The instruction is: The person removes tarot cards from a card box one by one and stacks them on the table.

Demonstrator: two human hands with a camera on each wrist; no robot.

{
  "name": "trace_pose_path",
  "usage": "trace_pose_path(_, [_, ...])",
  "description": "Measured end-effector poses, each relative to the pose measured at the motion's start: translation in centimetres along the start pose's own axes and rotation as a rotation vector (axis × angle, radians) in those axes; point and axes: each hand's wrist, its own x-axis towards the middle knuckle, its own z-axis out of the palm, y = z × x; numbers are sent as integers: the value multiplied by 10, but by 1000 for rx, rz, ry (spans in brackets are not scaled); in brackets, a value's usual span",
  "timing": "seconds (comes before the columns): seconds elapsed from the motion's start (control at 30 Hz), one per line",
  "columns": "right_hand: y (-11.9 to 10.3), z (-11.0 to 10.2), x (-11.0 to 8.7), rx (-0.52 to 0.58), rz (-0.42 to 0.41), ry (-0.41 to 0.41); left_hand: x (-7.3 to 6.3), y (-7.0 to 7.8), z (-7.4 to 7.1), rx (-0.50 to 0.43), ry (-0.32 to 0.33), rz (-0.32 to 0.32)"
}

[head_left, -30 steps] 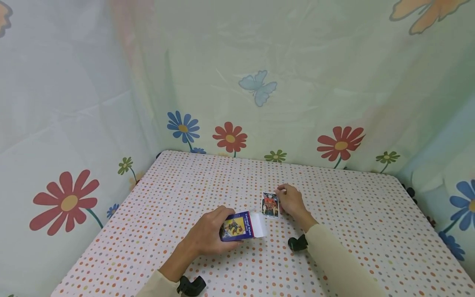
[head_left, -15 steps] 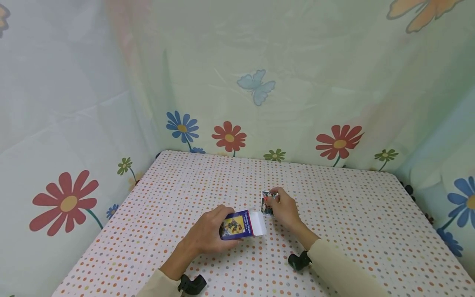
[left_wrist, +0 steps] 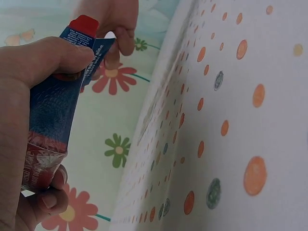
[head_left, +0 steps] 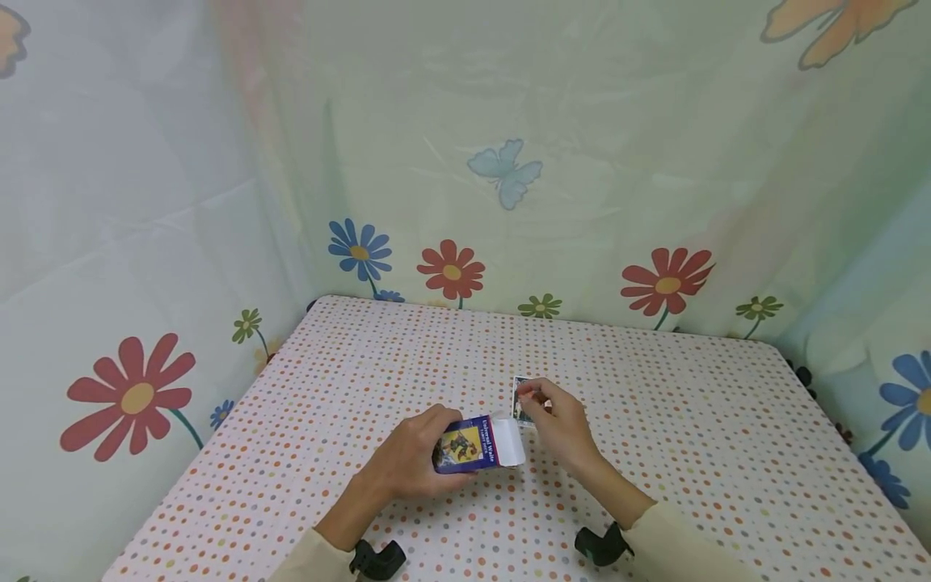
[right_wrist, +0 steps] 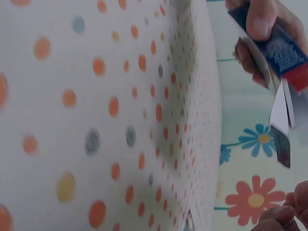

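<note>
My left hand [head_left: 414, 454] grips a blue "Universal Waite" tarot card box [head_left: 465, 444], tilted, with its white flap [head_left: 509, 441] standing out at the right-hand end. In the left wrist view my thumb presses along the box's narrow side. A picture tarot card [head_left: 519, 406] lies on the table just beyond the flap. Over that card hovers my right hand [head_left: 566, 424], hiding much of it in the head view. Its fingers [right_wrist: 279, 216] are loosely bent, with nothing visible between them in the right wrist view, where the card's edge [right_wrist: 188, 222] shows below on the cloth.
A dotted cloth [head_left: 407, 356] covers the table. Floral curtains [head_left: 407, 145] hang close behind it and at both sides. A black wrist camera mount [head_left: 377, 560] sits by the left sleeve, another mount [head_left: 604, 546] by the right.
My right hand has moved from the card's right edge leftward across it, then slightly nearer to me, covering more of the card. The left hand and box have stayed nearly still.
</note>
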Motion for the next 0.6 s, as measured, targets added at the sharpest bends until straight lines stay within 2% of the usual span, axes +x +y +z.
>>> trace_pose_path(0.37, [-13,10,-28,101,33,-5,0,1,0,-2,3,-10])
trace_pose_path(0.6, [-17,13,-38,175,17,-42,0,1,-1,-7,18,-8])
